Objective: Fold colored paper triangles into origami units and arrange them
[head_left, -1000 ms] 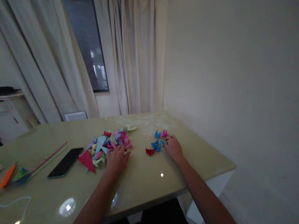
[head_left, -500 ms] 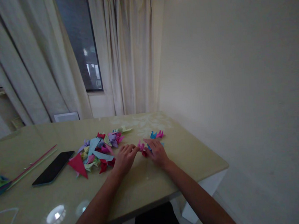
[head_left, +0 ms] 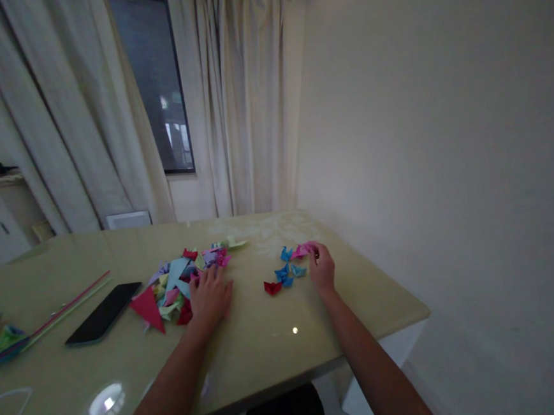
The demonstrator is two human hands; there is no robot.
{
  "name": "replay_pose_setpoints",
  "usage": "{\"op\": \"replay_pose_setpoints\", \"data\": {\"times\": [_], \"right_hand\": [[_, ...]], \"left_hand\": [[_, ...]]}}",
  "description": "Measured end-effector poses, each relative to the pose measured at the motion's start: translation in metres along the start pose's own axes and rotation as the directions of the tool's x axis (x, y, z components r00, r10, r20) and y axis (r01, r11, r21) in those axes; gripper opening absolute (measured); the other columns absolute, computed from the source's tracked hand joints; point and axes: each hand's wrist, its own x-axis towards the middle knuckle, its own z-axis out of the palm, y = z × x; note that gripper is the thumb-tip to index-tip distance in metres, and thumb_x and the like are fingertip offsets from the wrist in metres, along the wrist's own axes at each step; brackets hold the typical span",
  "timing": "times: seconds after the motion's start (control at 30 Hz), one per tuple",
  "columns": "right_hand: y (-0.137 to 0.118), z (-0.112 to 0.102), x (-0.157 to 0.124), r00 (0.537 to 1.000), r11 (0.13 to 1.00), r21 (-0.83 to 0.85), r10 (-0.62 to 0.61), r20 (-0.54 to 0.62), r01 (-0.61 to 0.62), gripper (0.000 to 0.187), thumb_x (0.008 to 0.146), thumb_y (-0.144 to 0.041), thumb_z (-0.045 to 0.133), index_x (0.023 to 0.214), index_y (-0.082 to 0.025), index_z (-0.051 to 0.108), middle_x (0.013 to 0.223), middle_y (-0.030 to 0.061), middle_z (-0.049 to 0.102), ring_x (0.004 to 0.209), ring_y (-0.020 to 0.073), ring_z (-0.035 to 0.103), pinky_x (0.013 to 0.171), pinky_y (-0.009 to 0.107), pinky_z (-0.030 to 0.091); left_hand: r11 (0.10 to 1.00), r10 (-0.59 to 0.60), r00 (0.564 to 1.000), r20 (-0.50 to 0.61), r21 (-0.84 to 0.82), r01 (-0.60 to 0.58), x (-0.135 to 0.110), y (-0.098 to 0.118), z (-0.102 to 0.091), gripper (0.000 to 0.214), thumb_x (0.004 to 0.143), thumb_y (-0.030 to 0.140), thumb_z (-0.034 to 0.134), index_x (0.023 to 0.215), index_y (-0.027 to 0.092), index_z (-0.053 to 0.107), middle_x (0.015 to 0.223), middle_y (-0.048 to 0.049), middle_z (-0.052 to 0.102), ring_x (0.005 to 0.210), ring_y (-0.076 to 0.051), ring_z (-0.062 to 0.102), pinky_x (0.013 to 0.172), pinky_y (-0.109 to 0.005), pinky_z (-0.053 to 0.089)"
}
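My left hand (head_left: 211, 297) rests on the right edge of a pile of folded paper pieces (head_left: 175, 272) in many colours, its fingers apart. Part of the pile is hidden under it. On the right, my right hand (head_left: 322, 268) is closed, fingertips pinched at a pink folded paper piece (head_left: 302, 251); whether a second pink one lies under the fingers I cannot make out. Beside it, several blue folded paper pieces (head_left: 283, 275) lie in a small group. A red folded paper piece (head_left: 272, 288) sits just left of them.
A black phone or tablet (head_left: 104, 314) lies left of the pile. Beyond it are thin red and green sticks (head_left: 71, 308) and colourful paper (head_left: 7, 340) at the left edge. The table's (head_left: 380, 301) right side runs along a plain wall (head_left: 436, 156).
My hands have parted. The left moved left onto the pile. The right moved right and up; the pink piece formerly between my hands is gone from that spot, uncovering blue and red ones.
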Motion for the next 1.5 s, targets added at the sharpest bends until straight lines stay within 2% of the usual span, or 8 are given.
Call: {"op": "replay_pose_setpoints", "data": {"times": [0.33,0.6,0.7,0.93,1.1,1.2,1.33,1.5], "right_hand": [[0.032,0.004,-0.006,0.976,0.959,-0.229,0.192,0.098,-0.166,0.027,0.092,-0.019,0.049,0.105,-0.017,0.072,0.101,0.0131,0.068,0.089,0.0249,0.064,0.082,0.035,0.051],[-0.018,0.006,-0.019,0.98,0.976,-0.175,-0.098,0.171,0.129,0.026,0.1,-0.021,0.047,0.111,-0.019,0.071,0.109,0.012,0.067,0.106,0.0267,0.061,0.099,0.042,0.049],[-0.038,0.012,-0.029,0.928,0.954,-0.068,-0.265,0.263,0.292,0.025,0.102,-0.024,0.052,0.12,-0.021,0.069,0.115,0.0116,0.068,0.113,0.0274,0.061,0.104,0.044,0.047],[-0.06,0.021,-0.046,0.753,0.872,0.162,-0.482,0.448,0.462,0.052,0.103,-0.04,0.06,0.149,-0.016,0.053,0.117,0.015,0.072,0.108,0.0286,0.066,0.096,0.043,0.053],[-0.055,0.022,-0.047,0.717,0.87,0.187,-0.484,0.501,0.457,0.027,0.106,-0.024,0.052,0.125,-0.02,0.07,0.102,0.0108,0.075,0.096,0.0249,0.068,0.088,0.037,0.053],[-0.047,0.018,-0.039,0.82,0.919,0.184,-0.394,0.416,0.348,0.029,0.105,-0.021,0.05,0.125,-0.022,0.071,0.107,0.0107,0.074,0.099,0.0246,0.068,0.091,0.037,0.052],[-0.017,0.002,-0.017,0.985,0.991,0.102,-0.095,0.142,0.081,0.031,0.102,-0.023,0.049,0.122,-0.019,0.073,0.11,0.0129,0.07,0.1,0.0245,0.066,0.09,0.036,0.052],[0.027,-0.02,0.002,0.951,0.937,-0.171,0.309,0.0,-0.305,0.031,0.091,-0.02,0.053,0.112,-0.015,0.075,0.103,0.0117,0.069,0.087,0.0225,0.064,0.083,0.032,0.05]], "left_hand": [[0.999,0.031,0.992,0.12,-0.042,-0.026,0.009,-0.022,0.009,0.034,0.1,0.03,0.043,0.111,0.018,0.073,0.124,-0.0175,0.073,0.123,-0.034,0.061,0.113,-0.059,0.031],[0.916,-0.199,0.964,-0.176,-0.384,0.119,0.01,-0.029,-0.007,0.03,0.1,0.033,0.045,0.111,0.017,0.069,0.108,-0.0133,0.075,0.104,-0.03,0.068,0.096,-0.044,0.049],[0.814,-0.227,0.932,-0.283,-0.58,0.022,0.011,-0.022,-0.006,0.031,0.102,0.034,0.048,0.12,0.016,0.064,0.109,-0.0116,0.074,0.098,-0.025,0.07,0.091,-0.038,0.054],[0.664,0.291,0.793,-0.535,-0.484,-0.57,-0.007,0.026,-0.003,0.018,0.104,0.022,0.052,0.112,0.022,0.069,0.105,-0.0063,0.074,0.098,-0.017,0.071,0.089,-0.028,0.057],[0.653,0.468,0.709,-0.528,-0.334,-0.68,-0.014,0.045,-0.008,0.02,0.103,0.02,0.052,0.112,0.021,0.07,0.103,-0.0069,0.076,0.093,-0.017,0.071,0.086,-0.028,0.056],[0.803,0.397,0.822,-0.408,-0.279,-0.526,-0.012,0.039,-0.01,0.023,0.104,0.027,0.051,0.113,0.021,0.071,0.111,-0.0096,0.076,0.101,-0.022,0.071,0.092,-0.035,0.053],[0.997,0.017,0.986,-0.165,-0.074,-0.029,-0.009,0.013,-0.01,0.037,0.099,0.031,0.052,0.128,0.016,0.068,0.138,-0.0198,0.065,0.126,-0.037,0.059,0.106,-0.054,0.042],[0.988,-0.151,0.979,0.139,0.036,0.147,-0.006,-0.017,-0.007,0.04,0.099,0.039,0.046,0.114,0.014,0.073,0.131,-0.0199,0.068,0.125,-0.04,0.056,0.099,-0.053,0.043]]}}
